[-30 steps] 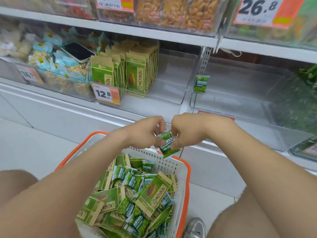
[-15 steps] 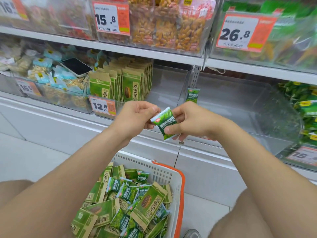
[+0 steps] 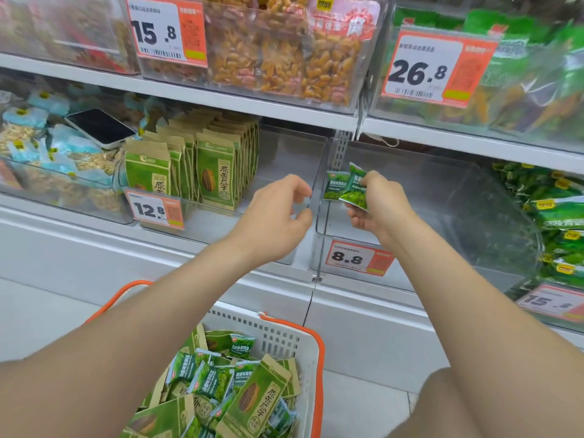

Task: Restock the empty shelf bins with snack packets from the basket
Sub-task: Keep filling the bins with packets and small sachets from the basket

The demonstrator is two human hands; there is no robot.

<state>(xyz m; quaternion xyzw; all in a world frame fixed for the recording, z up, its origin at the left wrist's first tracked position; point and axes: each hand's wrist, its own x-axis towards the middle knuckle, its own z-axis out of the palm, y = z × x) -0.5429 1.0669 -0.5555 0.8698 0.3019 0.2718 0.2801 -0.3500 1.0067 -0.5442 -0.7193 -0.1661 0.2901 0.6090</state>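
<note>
Stage: early | our right hand [image 3: 379,213] pinches a packet [image 3: 356,191] at the bin [image 3: 442,200] mouth; second packet [image 3: 334,184] just left of it | our left hand [image 3: 278,216] hangs half-curled, empty | basket [image 3: 279,335] below our grip looks full: most left.

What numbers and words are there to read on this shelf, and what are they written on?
"15.8": upper left price tag
"26.8": upper right price tag
"12.8": seed-bin price tag
"8.8": near-empty-bin price tag
"原香瓜子": seed packets
"15", rest blurred: lower right price tag
Too blurred to read: small green packet in the right hand, and the small print on every tag.
</note>
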